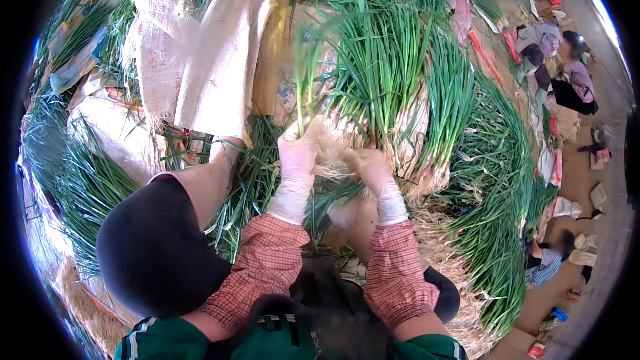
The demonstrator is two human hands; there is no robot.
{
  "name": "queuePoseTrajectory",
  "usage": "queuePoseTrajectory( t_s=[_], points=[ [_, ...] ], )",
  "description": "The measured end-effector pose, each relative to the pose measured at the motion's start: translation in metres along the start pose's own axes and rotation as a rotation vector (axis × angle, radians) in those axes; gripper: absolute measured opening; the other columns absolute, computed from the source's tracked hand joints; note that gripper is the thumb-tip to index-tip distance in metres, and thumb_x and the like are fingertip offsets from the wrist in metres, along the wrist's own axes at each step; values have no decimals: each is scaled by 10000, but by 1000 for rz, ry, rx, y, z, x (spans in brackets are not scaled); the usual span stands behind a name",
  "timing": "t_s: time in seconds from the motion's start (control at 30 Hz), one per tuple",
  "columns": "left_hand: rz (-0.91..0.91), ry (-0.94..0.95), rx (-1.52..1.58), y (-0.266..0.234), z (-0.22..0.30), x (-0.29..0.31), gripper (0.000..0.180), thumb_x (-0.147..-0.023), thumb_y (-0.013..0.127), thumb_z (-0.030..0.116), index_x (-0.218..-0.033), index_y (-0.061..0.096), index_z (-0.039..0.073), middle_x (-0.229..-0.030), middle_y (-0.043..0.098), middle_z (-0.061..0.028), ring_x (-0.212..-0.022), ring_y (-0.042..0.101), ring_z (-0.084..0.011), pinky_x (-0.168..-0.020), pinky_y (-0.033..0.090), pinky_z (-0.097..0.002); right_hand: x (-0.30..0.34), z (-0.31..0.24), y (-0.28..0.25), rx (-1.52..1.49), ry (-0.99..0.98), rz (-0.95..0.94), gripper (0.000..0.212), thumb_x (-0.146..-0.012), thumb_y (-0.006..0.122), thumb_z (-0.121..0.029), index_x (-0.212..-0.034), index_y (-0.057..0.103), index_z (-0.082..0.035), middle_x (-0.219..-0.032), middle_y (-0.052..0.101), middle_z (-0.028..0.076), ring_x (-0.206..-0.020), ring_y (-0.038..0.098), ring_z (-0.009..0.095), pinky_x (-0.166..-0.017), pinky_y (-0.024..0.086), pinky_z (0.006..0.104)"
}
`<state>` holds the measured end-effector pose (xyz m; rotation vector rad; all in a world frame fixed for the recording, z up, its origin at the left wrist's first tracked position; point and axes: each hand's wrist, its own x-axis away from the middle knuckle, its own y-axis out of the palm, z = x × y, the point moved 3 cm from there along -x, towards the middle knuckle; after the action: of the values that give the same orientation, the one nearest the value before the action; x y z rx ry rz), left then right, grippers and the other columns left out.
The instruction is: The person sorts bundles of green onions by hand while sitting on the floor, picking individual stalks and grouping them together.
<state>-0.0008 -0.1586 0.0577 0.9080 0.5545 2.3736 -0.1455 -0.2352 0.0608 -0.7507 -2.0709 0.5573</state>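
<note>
Head camera view, with the clock read from its centre: two hands in pale gloves with white cuffs meet near the middle, below two red-checked sleeves. The left hand grasps one small bunch of green onions, its leaves pointing to 12 and partly blurred, its pale roots toward the right hand. The right hand has its fingers curled beside those roots; whether they pinch them I cannot tell. Two larger bunches lie past the hands, one at 1 o'clock and a slimmer one at 2, roots toward the person; a long heap runs from 3 to 5. Room is tight: the slimmer bunch's roots edge close by the right hand at 3, loose leaves lie just beside the left hand at 9, and two bent legs flank the forearms. At 11, a white woven sack drapes with its frayed lower edge near the left shin, beside a yellow-brown sack. The white one bears red print; blurred blue print shows beside the bunch. Two other people sit toward the right rim, at 2 and 4, on a brown floor.
</note>
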Motion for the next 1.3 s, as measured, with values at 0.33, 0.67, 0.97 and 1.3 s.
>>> queuePoseTrajectory(
  t_s=[0.33,0.67,0.97,1.3],
  points=[
    [-298,-460,63,24,-41,19,224,-833,656,78,-1051,626,34,-841,671,-31,-643,612,-101,-482,459,-193,-33,61,-113,126,44,667,206,-837,604,-176,-900,671,8,-786,675,114,-705,631,201,-653,488,312],
    [-351,-565,-27,2,-47,20,149,-792,709,78,-882,652,-25,-714,640,-79,-487,546,-126,-410,430,-258,37,1,2,-909,5,229,290,-912,574,-248,-1017,606,20,-755,592,39,-651,502,83,-571,405,236],
    [-228,-350,-95,-2,-44,12,131,-764,681,7,-826,565,15,-638,590,-67,-382,482,-121,-344,399,-278,5,21,12,-50,-27,732,266,-890,530,-111,-1118,573,18,-949,625,106,-761,572,186,-718,479,250],
    [-52,69,-593,-16,-81,1,115,-755,688,25,-836,608,44,-712,608,9,-635,543,-76,-615,467,-226,-27,-5,32,-684,-118,594,216,-881,595,-105,-1010,562,66,-839,620,73,-736,559,131,-668,456,260]
  ],
)
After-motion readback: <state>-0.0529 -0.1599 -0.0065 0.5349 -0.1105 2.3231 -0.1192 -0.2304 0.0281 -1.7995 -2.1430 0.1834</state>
